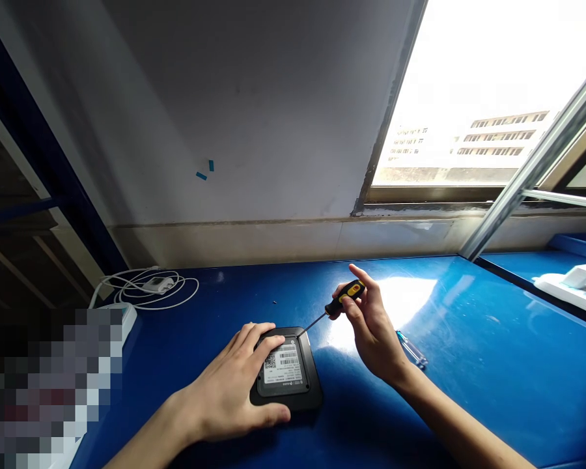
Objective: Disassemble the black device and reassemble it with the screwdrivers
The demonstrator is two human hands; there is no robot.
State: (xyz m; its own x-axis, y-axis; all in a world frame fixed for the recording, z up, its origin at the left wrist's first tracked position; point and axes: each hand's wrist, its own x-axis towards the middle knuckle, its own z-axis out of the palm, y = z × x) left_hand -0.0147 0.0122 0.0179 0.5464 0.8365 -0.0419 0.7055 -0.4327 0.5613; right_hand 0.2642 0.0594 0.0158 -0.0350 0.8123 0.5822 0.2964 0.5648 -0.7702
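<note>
A flat black box-shaped device (315, 385) with a white printed label (284, 365) lies on the blue table. My left hand (239, 374) rests over its left side, thumb along the near edge and fingers on the far part, apart from one another. In my right hand (368, 319) is a screwdriver (346, 297) with a black and yellow handle, its forefinger stretched toward the handle's end. The tilted shaft reaches the device's far right corner; whether the tip sits in a screw is too small to tell. Past the device lies a tiny dark piece, perhaps a screw (274, 302).
A clear, blue-tipped tool (412, 350) lies beside my right forearm. White cable with an adapter (159, 284) is coiled at the back left, near a white power strip (127, 319). Another white power strip (573, 293) and a blue tray (579, 245) are at right.
</note>
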